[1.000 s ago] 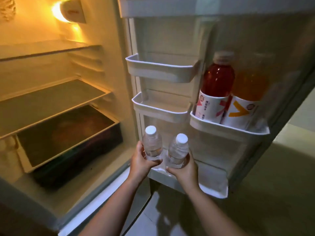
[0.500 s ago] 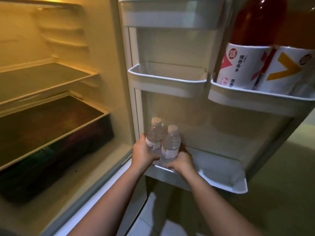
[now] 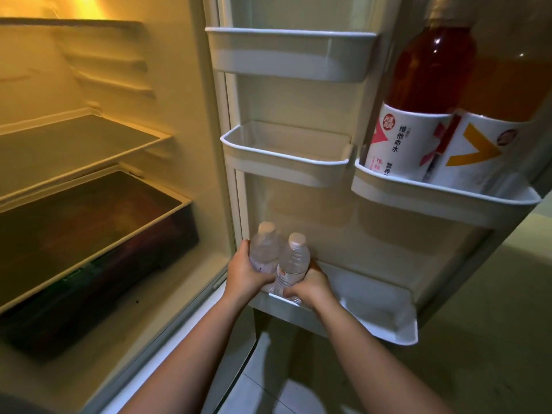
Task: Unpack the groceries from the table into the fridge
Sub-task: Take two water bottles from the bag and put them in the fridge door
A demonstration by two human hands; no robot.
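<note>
Two small clear water bottles with white caps stand side by side at the left end of the bottom door shelf (image 3: 379, 321) of the open fridge. My left hand (image 3: 243, 271) wraps around the left water bottle (image 3: 264, 249). My right hand (image 3: 309, 286) grips the right water bottle (image 3: 294, 261) low on its body. The bottles touch each other, and their bases are down inside the shelf, hidden by my hands and the shelf's front wall.
A red drink bottle (image 3: 418, 94) and an orange drink bottle (image 3: 501, 94) stand in the upper right door shelf (image 3: 433, 198). Two smaller door bins (image 3: 280, 162) sit on the left. Inside the fridge are a glass shelf (image 3: 74, 147) and a dark crisper drawer (image 3: 89, 234).
My hands have lowered both water bottles into the left end of the bottom door shelf and brought them together. My view has moved closer and tilted down.
</note>
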